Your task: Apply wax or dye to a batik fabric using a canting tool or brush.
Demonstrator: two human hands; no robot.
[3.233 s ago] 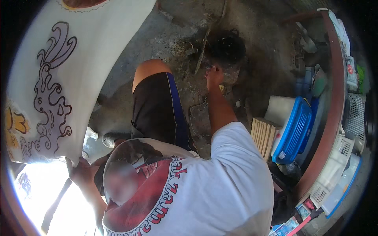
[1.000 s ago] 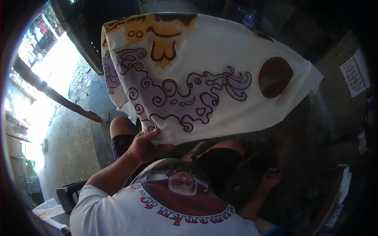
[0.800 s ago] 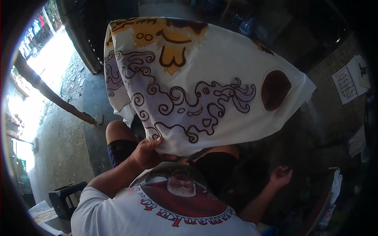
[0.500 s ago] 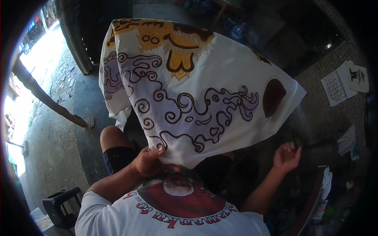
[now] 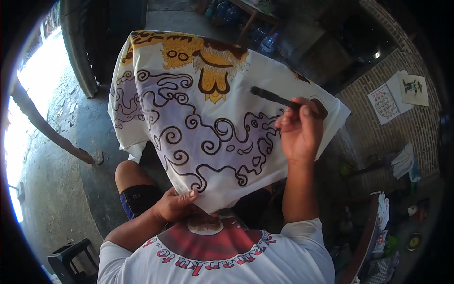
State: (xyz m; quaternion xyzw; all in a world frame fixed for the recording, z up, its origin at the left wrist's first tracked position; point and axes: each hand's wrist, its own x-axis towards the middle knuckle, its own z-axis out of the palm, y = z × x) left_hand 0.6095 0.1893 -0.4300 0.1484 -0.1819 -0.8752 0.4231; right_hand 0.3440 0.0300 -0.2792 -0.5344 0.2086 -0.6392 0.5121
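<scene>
A white cloth [image 5: 265, 187] hangs draped in front of me, with pale purple areas, dark brown swirling lines and a gold and brown figure near its top. My left hand [image 5: 177, 203] grips the cloth's near edge, thumb on top and fingers out of sight beneath. Above the right part of the cloth is my right hand [image 5: 302, 132], its fingers closed around a dark stick-shaped tool [image 5: 272, 96]. The tool points left across the cloth; I cannot tell what kind it is. A dark brown patch [image 5: 320, 108] on the cloth lies partly behind this hand.
A wooden post [image 5: 52, 125] slants at left. A black plastic stool [image 5: 73, 255] stands at lower left. Large bottles [image 5: 269, 42] are at the back beneath a table. Printed sheets [image 5: 385, 102] hang on the brick wall at right. Several small items stand at lower right.
My right hand has come from the right side, off the cloth, to above it, now with the dark tool clearly visible. My left hand keeps its hold. The view has shifted slightly.
</scene>
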